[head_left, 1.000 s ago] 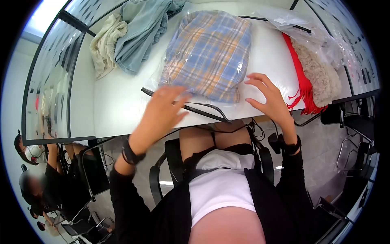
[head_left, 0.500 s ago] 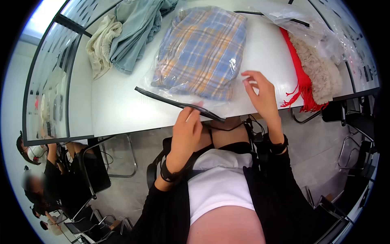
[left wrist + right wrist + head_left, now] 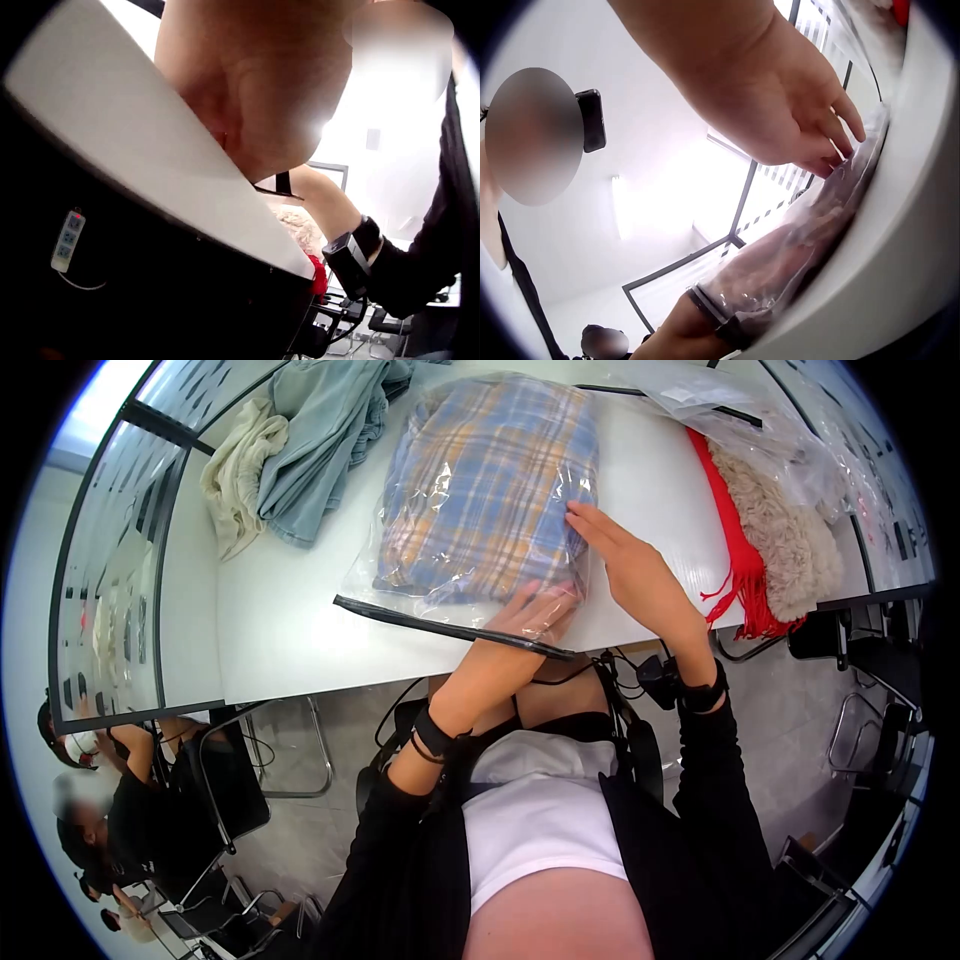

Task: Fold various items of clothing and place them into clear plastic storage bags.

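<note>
A plaid cloth [image 3: 485, 485] in a clear bag [image 3: 358, 578] is laid mid-table on the white table [image 3: 275, 620]. Within the bag's near end the left hand [image 3: 532, 620] is held, fingers fairly straight, nothing visibly gripped. The bag's right side is touched, ungripped, by the right hand's [image 3: 640, 572] extended fingers. Jeans [image 3: 325, 455] are set far left, a red scarf [image 3: 738, 550] right; grey floor [image 3: 775, 745] is seen below.

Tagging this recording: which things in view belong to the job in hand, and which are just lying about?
In the job:
plaid cloth
clear bag around it
black edge strip

Lying about:
light-blue garment
cream garment
red cloth
beige fluffy item
second clear bag
</note>
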`<state>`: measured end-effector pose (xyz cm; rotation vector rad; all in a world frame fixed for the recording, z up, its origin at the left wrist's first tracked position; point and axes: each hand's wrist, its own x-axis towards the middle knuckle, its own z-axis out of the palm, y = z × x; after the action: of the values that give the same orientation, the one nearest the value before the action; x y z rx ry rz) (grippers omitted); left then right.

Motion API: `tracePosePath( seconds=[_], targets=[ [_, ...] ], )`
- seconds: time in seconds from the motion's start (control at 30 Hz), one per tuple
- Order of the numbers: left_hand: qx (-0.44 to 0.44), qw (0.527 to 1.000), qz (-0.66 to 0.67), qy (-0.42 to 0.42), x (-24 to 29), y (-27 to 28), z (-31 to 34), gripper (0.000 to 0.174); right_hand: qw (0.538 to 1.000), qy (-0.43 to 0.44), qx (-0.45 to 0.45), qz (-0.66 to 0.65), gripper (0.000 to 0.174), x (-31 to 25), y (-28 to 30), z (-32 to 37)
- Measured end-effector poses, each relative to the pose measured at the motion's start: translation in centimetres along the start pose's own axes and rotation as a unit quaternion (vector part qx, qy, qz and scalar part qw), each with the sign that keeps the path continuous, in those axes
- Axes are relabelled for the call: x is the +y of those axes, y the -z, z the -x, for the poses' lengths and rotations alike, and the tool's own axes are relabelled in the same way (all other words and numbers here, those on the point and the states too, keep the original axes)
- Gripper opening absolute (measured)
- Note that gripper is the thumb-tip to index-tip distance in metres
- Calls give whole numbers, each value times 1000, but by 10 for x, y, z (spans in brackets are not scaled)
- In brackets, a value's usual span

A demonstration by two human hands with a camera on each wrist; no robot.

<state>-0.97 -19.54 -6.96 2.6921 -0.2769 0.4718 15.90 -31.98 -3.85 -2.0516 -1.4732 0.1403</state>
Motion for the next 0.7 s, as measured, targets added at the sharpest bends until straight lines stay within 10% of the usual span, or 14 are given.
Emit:
tracePosePath(
  seconds=[0.37, 0.7],
  targets=[
    [-102, 974, 198, 44, 0, 20, 24, 33, 999, -15, -46, 22, 57, 6, -6, 1],
    [110, 967, -115, 200, -25, 46, 57, 61, 996, 80, -30, -36, 48, -40, 1, -11]
  ],
)
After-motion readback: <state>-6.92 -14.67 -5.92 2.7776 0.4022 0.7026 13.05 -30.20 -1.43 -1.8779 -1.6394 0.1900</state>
